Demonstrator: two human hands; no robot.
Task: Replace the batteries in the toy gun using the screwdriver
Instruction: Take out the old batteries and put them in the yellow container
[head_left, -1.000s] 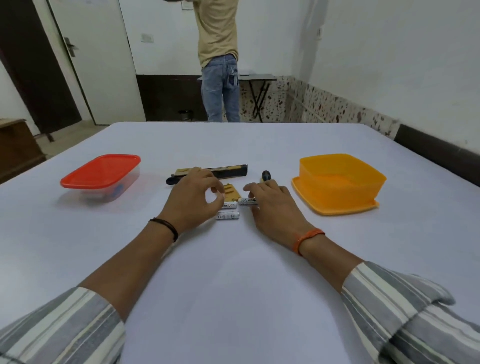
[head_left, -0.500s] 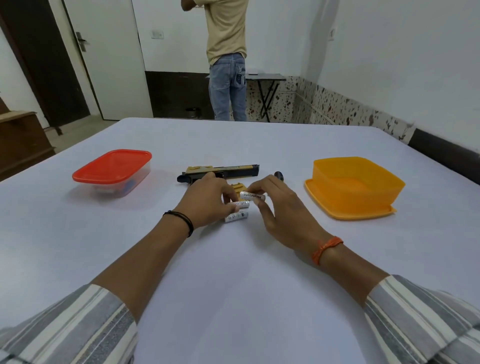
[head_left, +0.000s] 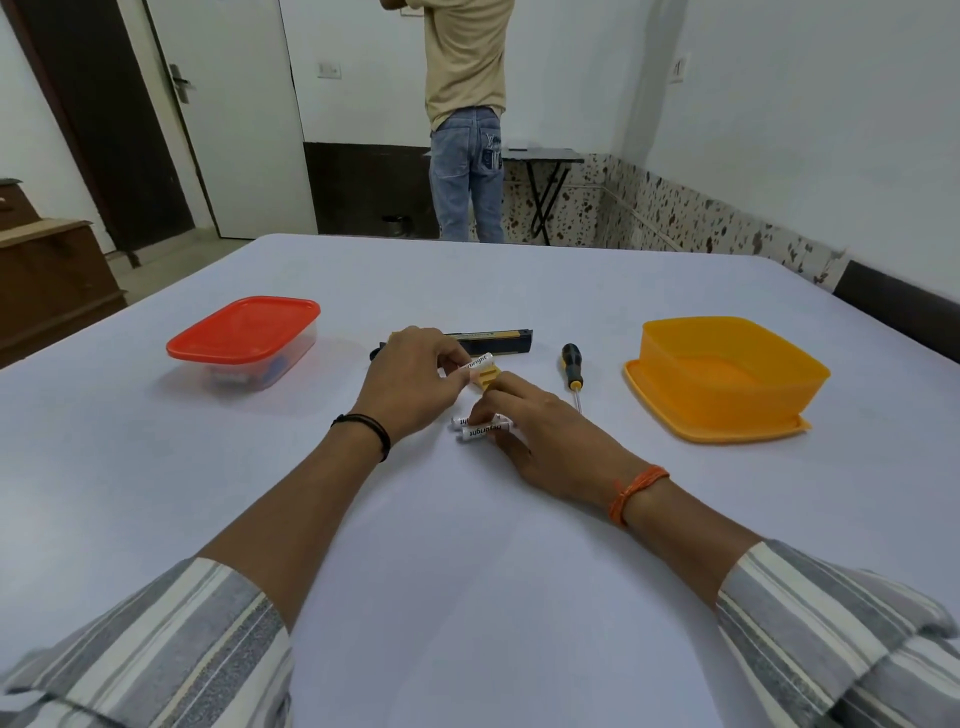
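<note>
We see the left hand (head_left: 415, 379) pinch one white battery (head_left: 475, 363) between thumb and fingers, lifted a little off the table (head_left: 467, 545). The right hand (head_left: 540, 436) has its fingers bent down on two more batteries (head_left: 483, 429) that lie on the table; it looks like a pinch, but we cannot be sure.

The toy gun (head_left: 493, 340) lies flat just behind the left hand, partly hidden by it. A small yellow cover (head_left: 488, 376) lies just in front of the gun, between the two hands. The screwdriver (head_left: 572, 366) lies to the right of the gun, apart from it. Further right of the gun sits an open orange box (head_left: 727, 374) on its lid. Left of the gun sits a clear box with a red lid (head_left: 244, 332).

The table is pale and wide, with lots of bare room in front of the gun, near us. Behind the gun, past the far edge, a person (head_left: 467, 119) stands by a white wall.
</note>
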